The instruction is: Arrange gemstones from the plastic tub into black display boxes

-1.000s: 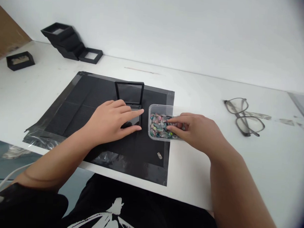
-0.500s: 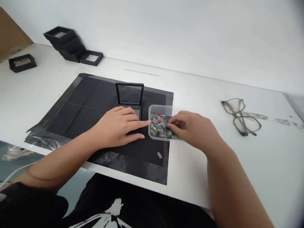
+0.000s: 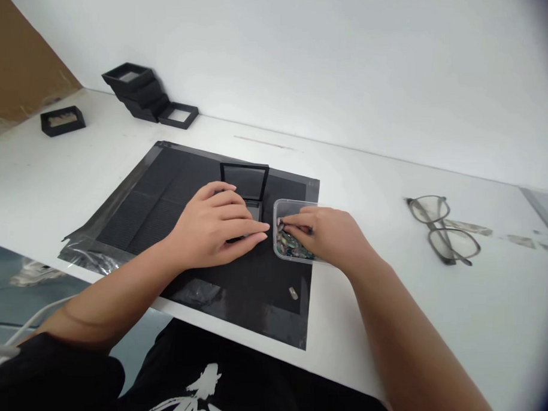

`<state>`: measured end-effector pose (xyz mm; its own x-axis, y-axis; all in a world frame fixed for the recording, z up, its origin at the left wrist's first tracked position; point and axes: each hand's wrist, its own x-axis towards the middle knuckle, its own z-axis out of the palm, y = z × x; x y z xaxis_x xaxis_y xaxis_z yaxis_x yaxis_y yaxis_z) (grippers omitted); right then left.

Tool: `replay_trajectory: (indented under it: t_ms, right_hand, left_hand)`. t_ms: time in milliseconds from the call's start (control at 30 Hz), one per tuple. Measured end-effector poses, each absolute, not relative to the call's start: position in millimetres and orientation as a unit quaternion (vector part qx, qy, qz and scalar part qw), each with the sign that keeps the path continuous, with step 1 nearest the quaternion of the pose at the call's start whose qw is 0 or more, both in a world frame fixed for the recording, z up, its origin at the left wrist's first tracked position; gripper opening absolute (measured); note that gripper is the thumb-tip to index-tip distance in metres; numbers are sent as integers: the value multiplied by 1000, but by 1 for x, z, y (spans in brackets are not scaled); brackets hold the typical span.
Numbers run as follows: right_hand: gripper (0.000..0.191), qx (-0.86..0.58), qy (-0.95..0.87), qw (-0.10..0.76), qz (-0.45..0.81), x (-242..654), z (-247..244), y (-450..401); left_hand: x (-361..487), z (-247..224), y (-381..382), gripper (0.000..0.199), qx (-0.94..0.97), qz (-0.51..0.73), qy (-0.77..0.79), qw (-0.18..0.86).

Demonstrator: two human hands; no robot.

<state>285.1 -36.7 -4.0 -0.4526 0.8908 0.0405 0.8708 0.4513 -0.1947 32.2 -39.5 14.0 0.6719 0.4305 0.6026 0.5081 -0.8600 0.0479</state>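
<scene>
A clear plastic tub (image 3: 275, 244) holds many small glossy pieces (image 3: 294, 249) in green, pink and silvery tones. My right hand (image 3: 329, 234) reaches into it from the right. Its thumb and index finger are pinched together at the tub's left side, among the pieces; what they grip, if anything, is too small to tell. My left hand (image 3: 214, 227) lies over a small black hinged case (image 3: 244, 181) with its lid standing up, hiding much of the case's base. The fingers of that hand are stretched out, and index finger and thumb point toward the tub. One loose shiny piece (image 3: 293, 293) lies below the tub.
A black ribbed mat (image 3: 134, 212) is taped down on the white table (image 3: 354, 334). Behind it, several black frame-like boxes (image 3: 136, 93) are stacked against the wall. Another black box (image 3: 62, 121) sits at far left. Eyeglasses (image 3: 441, 229) lie at right.
My right hand has moved leftward within the tub, toward its left wall. My left index finger has drawn back from the tub's edge and closer to the thumb. The whole view has shifted slightly.
</scene>
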Motion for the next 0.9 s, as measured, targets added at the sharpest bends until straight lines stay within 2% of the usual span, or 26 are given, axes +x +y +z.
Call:
replay_trajectory:
  t_ms: [300,567,900]
  right_hand:
    - [22,-521,-841,95,108,286,-4,-40]
    - [9,-563,-786,147,211,295,5,-47]
    - [26,-534,-706,272,378,315,10,-51]
  left_hand:
    - [35,11,-41,11,-907,-322,-267,42]
    - [38,7,-41,14,-909,-314,-273,15]
    - [39,5,-42,15,-915,-301,-268,-20]
